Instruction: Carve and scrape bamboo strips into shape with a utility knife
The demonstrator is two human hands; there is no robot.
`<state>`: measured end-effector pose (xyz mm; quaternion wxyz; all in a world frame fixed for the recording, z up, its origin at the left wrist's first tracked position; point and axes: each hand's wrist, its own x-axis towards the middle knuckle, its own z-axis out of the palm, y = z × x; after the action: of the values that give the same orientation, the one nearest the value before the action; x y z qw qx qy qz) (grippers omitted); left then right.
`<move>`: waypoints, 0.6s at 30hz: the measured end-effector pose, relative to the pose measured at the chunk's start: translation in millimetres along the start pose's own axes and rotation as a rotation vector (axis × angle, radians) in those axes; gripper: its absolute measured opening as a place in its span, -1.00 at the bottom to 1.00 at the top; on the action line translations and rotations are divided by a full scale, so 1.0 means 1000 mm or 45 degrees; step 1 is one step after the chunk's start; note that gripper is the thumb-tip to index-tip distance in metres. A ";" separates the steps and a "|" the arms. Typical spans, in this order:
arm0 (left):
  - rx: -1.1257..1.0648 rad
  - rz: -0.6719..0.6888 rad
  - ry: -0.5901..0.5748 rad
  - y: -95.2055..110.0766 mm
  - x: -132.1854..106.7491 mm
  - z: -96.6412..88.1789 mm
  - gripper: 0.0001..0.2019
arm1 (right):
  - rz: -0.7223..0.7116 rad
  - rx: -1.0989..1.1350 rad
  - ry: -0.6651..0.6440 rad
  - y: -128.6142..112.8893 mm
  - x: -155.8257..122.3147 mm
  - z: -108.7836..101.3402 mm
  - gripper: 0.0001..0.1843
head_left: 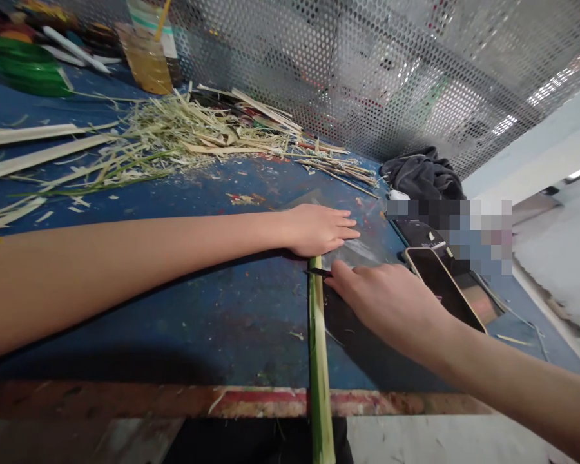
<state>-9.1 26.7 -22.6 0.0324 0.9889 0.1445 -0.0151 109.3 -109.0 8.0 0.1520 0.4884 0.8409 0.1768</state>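
Observation:
A long green and pale plant strip [319, 348] runs from under my left hand toward me and past the table's front edge. My left hand [319, 227] lies flat over its far end, fingers stretched out to the right. Closed around a small dark-bladed knife [318, 272] is my right hand [384, 296]; the blade lies across the strip just below my left hand. The knife's handle is hidden in the fingers. A sheet of clear plastic [362, 251] shows beside my left fingertips.
On the blue table [251, 309], shavings [174, 135] are heaped at the back, with pale strips [43, 154] at left. A jar [147, 61] and green bottle [24, 67] stand or lie behind. To the right are a phone [442, 287] and dark cloth [423, 174]. Perforated metal [290, 58] borders the back.

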 end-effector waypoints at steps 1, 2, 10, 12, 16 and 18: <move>0.014 0.001 -0.006 0.000 0.000 0.000 -0.49 | -0.008 0.008 -0.030 0.000 0.000 -0.002 -0.84; 0.028 0.002 -0.010 0.000 0.000 0.000 -0.49 | -0.024 0.021 -0.058 -0.001 -0.001 -0.004 -0.85; 0.024 -0.015 -0.015 0.000 0.001 -0.002 -0.50 | -0.151 0.087 -0.085 -0.022 -0.039 -0.013 -0.83; 0.014 -0.018 -0.012 0.001 0.000 -0.002 -0.50 | -0.153 0.078 -0.071 -0.023 -0.044 -0.011 -0.80; 0.008 0.002 0.008 0.001 0.000 0.000 -0.50 | -0.202 0.178 -0.024 -0.025 -0.051 -0.005 -0.84; -0.003 0.015 0.018 0.000 0.001 0.001 -0.49 | -0.268 0.265 -0.012 -0.030 -0.062 -0.002 -0.88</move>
<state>-8.3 27.2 -23.4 0.0327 0.9897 0.1391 -0.0076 115.2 -177.4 1.3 0.1220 0.4116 0.9005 0.0694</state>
